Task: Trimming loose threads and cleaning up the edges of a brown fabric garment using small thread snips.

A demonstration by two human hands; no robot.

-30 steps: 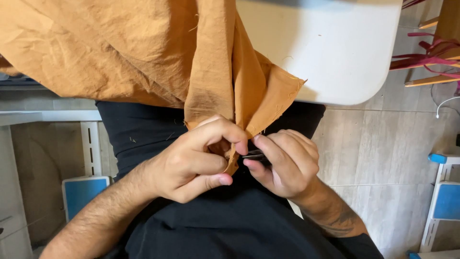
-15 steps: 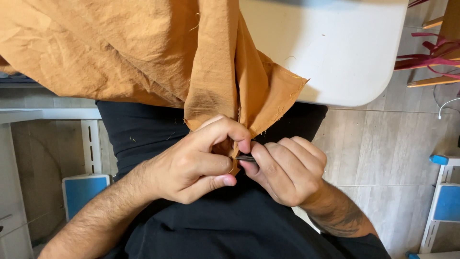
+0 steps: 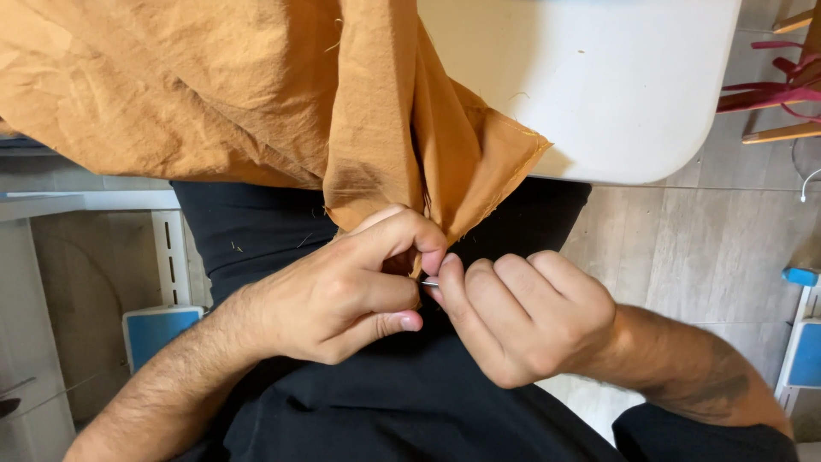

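An orange-brown cloth (image 3: 256,94) spills off the white table (image 3: 616,85) and hangs down over my lap. My left hand (image 3: 342,295) pinches the cloth's lowest hanging edge between thumb and forefinger. My right hand (image 3: 522,316) is curled tight against it, fingers closed on a small thin metal tool (image 3: 429,283), likely a needle or pin, whose tip meets the pinched cloth. Most of the tool is hidden by my fingers. Both hands hover above my black trousers (image 3: 385,402).
A white shelf unit (image 3: 94,201) with a blue box (image 3: 158,329) stands at the left. Red cords on a wooden frame (image 3: 774,94) lie at the upper right. Blue and white bins (image 3: 804,342) sit at the right on the grey wood floor (image 3: 693,248).
My right hand has shifted left and closed in against my left hand, and its knuckles now cover the small dark piece that showed between the fingertips. The cloth hangs as before.
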